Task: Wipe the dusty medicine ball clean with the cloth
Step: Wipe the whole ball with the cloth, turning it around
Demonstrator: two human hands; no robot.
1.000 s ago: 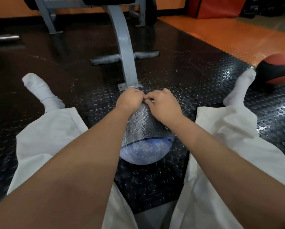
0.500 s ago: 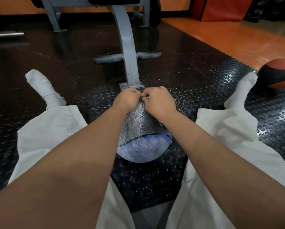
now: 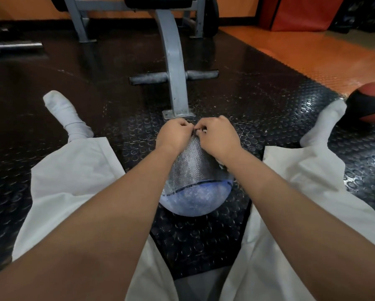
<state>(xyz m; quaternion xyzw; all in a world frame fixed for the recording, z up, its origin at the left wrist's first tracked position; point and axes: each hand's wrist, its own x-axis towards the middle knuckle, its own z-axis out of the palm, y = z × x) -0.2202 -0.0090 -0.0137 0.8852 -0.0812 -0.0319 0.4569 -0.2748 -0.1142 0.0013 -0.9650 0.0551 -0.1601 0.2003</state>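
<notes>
Left grip [image 3: 174, 133] and right grip [image 3: 218, 138] are both curled tight, knuckles nearly meeting, pinching the gathered top of the grey mesh cloth [image 3: 190, 166]. The cloth runs taut down from the grips over the upper part of the medicine ball [image 3: 196, 202]. The ball's bare blue lower part is mottled with pale dust, and it rests on the black studded floor mat [image 3: 269, 101] between white-trousered legs. A grey bench post [image 3: 174, 68] stands just beyond the grips, and a red-and-black ball [image 3: 372, 103] lies near the mat's right edge, beside the right sock.

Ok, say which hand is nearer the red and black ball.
Right. The right hand is well left of the red and black ball; the left hand lies farther left.
</notes>
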